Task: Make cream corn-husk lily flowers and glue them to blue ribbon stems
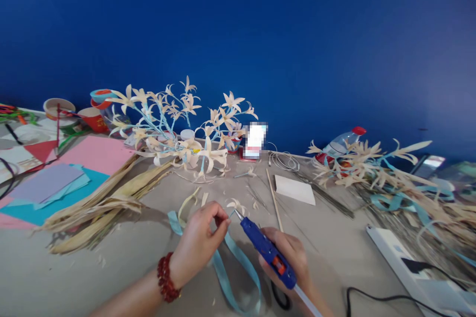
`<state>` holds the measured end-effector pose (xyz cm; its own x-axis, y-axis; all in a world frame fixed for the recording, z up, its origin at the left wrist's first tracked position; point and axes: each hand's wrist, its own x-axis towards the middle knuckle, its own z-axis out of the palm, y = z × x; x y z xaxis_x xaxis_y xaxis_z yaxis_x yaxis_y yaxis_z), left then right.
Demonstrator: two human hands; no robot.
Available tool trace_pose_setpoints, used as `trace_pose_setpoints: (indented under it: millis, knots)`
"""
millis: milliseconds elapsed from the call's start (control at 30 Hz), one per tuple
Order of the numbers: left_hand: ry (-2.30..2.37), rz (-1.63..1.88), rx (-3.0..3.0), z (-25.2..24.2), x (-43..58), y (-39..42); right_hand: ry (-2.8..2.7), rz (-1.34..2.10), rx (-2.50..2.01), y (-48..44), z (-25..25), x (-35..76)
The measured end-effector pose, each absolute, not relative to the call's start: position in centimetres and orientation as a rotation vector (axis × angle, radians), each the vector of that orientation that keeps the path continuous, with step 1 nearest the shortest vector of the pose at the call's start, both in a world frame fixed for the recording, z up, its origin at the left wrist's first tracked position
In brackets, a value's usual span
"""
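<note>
My left hand [201,245], with a red bead bracelet [168,277] at the wrist, pinches the thin stem of a small pale flower [236,204] between thumb and fingers. A light blue ribbon [223,275] hangs in a loop below these fingers and trails onto the table. My right hand [293,255] is wrapped round a blue hot glue gun [262,242]. Its metal nozzle is at the stem, just below the flower; whether it touches cannot be made out. A clear glue stick [307,302] projects from its rear.
Finished pale flower branches [163,119] stand at the back left. Dried husks [111,208] and coloured paper [48,183] lie to the left. At right are another flower bunch [357,161], a power strip [396,260] and a black cord [394,298]. A white card [295,189] lies centre right.
</note>
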<state>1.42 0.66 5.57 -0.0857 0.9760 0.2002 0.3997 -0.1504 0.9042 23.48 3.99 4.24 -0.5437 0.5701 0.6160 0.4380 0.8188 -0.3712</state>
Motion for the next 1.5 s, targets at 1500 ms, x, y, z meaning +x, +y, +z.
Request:
trace_pose_setpoints:
  millis: [1500]
  knots:
    - [1.716, 1.041, 1.932, 5.28, 1.01, 1.04, -2.293, 0.17, -0.754, 3.94, 3.36, 23.52]
